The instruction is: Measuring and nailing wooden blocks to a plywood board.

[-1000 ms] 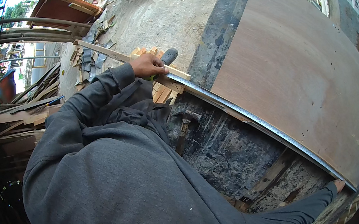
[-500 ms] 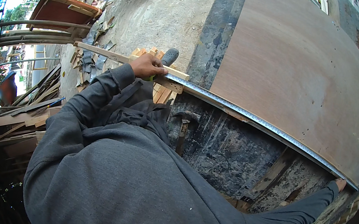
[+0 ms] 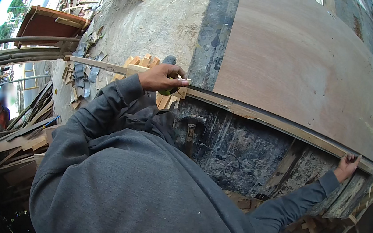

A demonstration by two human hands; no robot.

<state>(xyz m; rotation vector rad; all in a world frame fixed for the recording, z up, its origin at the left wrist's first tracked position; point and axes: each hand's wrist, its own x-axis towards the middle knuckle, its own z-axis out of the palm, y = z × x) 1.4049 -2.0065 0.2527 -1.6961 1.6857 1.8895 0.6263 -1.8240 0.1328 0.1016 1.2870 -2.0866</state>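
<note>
My left hand [image 3: 164,78] is closed around a tape measure [image 3: 169,92], whose yellow-green case shows below the fingers. A small pale tip sticks out by its fingertips. A long wooden strip [image 3: 266,121] lies along the near edge of a plywood sheet [image 3: 306,61], with a thin dark line between them. Near the strip's right end is my right hand [image 3: 347,167], its fingers bent together; what they hold, if anything, is too small to tell. A claw hammer [image 3: 191,129] lies on the dark, stained worktable [image 3: 243,152] between my arms.
Stacked short wood blocks [image 3: 146,60] stand beyond my left hand, where another long wooden piece [image 3: 99,64] juts left. Scrap wood [image 3: 28,136] is piled at the left, near a person [image 3: 3,109]. A reddish-brown panel [image 3: 49,30] leans by curved rails [image 3: 26,41].
The silvery tape blade stretched along the plywood edge no longer shows its marked face. My right hand has lifted and shifted slightly left and away from me; my view has shifted a little.
</note>
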